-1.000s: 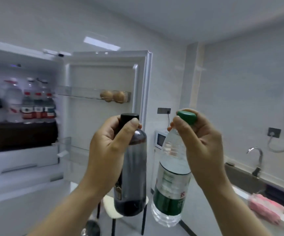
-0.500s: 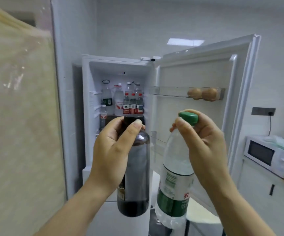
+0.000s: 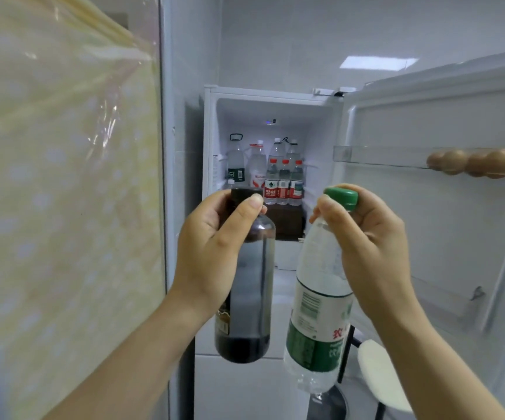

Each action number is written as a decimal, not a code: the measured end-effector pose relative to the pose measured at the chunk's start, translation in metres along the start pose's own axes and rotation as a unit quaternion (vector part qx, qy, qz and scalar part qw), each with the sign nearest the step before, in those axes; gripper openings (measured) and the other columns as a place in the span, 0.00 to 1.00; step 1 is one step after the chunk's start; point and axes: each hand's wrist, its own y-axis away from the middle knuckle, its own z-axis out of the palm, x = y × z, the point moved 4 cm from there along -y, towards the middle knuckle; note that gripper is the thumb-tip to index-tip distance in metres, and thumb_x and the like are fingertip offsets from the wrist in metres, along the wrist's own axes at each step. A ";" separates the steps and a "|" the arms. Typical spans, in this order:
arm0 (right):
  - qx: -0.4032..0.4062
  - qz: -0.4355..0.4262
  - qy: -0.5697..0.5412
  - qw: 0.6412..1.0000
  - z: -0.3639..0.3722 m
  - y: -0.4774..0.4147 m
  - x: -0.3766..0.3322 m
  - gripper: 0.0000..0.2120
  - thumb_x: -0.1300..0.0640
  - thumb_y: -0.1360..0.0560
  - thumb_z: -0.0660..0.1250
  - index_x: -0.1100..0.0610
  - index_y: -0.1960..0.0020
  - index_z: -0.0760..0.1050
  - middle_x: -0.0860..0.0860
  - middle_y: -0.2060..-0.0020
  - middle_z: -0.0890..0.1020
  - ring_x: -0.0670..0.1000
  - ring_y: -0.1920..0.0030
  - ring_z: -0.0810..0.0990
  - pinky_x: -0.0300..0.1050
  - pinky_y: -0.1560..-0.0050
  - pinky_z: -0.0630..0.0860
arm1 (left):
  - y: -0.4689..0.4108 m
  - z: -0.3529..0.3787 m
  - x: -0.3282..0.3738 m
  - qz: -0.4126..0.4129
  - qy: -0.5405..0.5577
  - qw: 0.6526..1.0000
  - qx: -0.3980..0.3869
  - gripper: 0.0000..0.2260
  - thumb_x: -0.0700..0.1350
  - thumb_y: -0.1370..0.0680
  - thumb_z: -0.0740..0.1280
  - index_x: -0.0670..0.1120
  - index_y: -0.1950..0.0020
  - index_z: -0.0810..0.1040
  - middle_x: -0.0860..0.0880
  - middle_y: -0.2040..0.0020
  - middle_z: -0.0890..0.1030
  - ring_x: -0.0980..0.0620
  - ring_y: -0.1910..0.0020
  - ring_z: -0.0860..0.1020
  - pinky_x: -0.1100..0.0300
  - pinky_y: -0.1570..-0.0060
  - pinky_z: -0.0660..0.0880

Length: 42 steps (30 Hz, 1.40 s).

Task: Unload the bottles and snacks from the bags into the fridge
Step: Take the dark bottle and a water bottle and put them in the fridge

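Observation:
My left hand (image 3: 212,253) grips the neck of a dark bottle (image 3: 252,298) with a black cap, which hangs upright. My right hand (image 3: 369,247) holds a clear water bottle (image 3: 318,313) with a green cap and green label by its neck. Both bottles hang side by side in front of the open fridge (image 3: 212,122). On the fridge's upper shelf stand several water bottles (image 3: 283,183) with red caps and labels, taller ones behind them. No bags are in view.
The fridge door (image 3: 427,237) stands open to the right, with eggs (image 3: 472,163) in its top rack. A yellow dotted curtain under plastic film (image 3: 63,207) fills the left. A white stool (image 3: 381,377) stands low at the right.
The view has swung left and nearer the fridge: the sink and microwave have left the frame and the curtain has come in. Both hands keep the same grip on their bottles.

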 end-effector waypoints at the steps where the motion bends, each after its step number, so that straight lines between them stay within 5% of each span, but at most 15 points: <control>1: -0.002 0.002 0.002 1.000 0.005 -0.002 0.005 0.04 0.56 0.23 0.67 0.55 0.52 0.79 0.52 0.61 0.83 0.51 0.59 0.81 0.41 0.57 0.78 | -0.004 -0.003 -0.006 -0.003 0.002 1.000 -0.002 0.09 0.45 0.23 0.65 0.41 0.52 0.81 0.47 0.59 0.84 0.55 0.59 0.82 0.70 0.60 0.75; 16: 0.010 0.017 0.001 1.000 0.021 -0.084 0.130 0.02 0.56 0.24 0.68 0.53 0.54 0.79 0.52 0.61 0.83 0.50 0.58 0.82 0.40 0.55 0.78 | -0.097 0.020 -0.118 -0.025 -0.018 0.999 0.010 0.14 0.53 0.29 0.65 0.45 0.52 0.81 0.50 0.58 0.85 0.56 0.57 0.83 0.70 0.59 0.76; 37: 0.008 0.025 -0.007 1.000 0.048 -0.204 0.289 0.02 0.55 0.24 0.68 0.53 0.54 0.79 0.52 0.60 0.84 0.51 0.59 0.81 0.44 0.57 0.77 | -0.228 0.047 -0.251 -0.018 -0.034 0.999 0.025 0.09 0.47 0.23 0.65 0.45 0.51 0.81 0.48 0.56 0.85 0.54 0.55 0.82 0.70 0.58 0.76; 42: 0.027 0.018 0.008 0.999 0.072 -0.231 0.316 0.01 0.56 0.25 0.68 0.52 0.55 0.79 0.48 0.63 0.82 0.44 0.63 0.78 0.43 0.61 0.78 | -0.270 0.031 -0.280 -0.002 -0.034 0.999 0.018 0.09 0.47 0.23 0.65 0.44 0.52 0.81 0.48 0.56 0.84 0.54 0.56 0.82 0.71 0.58 0.75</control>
